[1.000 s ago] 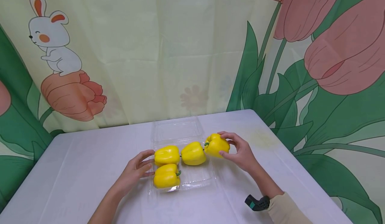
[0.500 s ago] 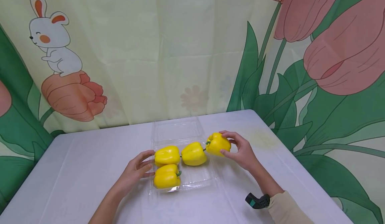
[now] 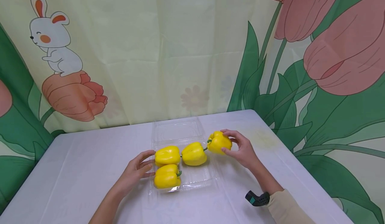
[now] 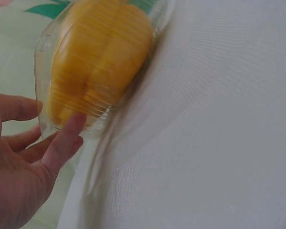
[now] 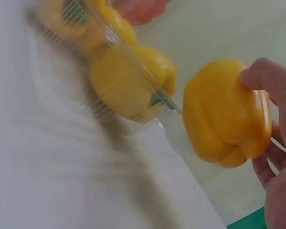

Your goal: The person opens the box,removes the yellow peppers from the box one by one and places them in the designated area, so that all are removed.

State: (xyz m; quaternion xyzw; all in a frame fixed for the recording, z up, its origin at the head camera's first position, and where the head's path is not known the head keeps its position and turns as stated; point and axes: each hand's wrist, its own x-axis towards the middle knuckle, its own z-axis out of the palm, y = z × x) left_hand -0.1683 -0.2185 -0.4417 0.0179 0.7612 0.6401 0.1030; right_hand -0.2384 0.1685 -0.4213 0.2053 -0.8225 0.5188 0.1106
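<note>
Where our left hand (image 3: 136, 167) meets the clear plastic clamshell container (image 3: 197, 174), its fingers spread loosely against the left wall, touching rather than gripping. Our right hand (image 3: 242, 149) grips a glossy yellow bell pepper (image 3: 219, 143), thumb on the near side and fingers around the far and right sides; we see this pepper raised off the table, just beside the container's right end, its green stem pointing left.

We count three more inside: a blocky yellow pepper at far left (image 3: 167, 156), a second yellow pepper at near left (image 3: 166, 176), and a third yellow pepper at far right (image 3: 194, 154). The near right part of the container shows bare plastic. Its transparent lid (image 3: 177, 130) lies on the far side, on the white-covered table (image 3: 90, 167).
</note>
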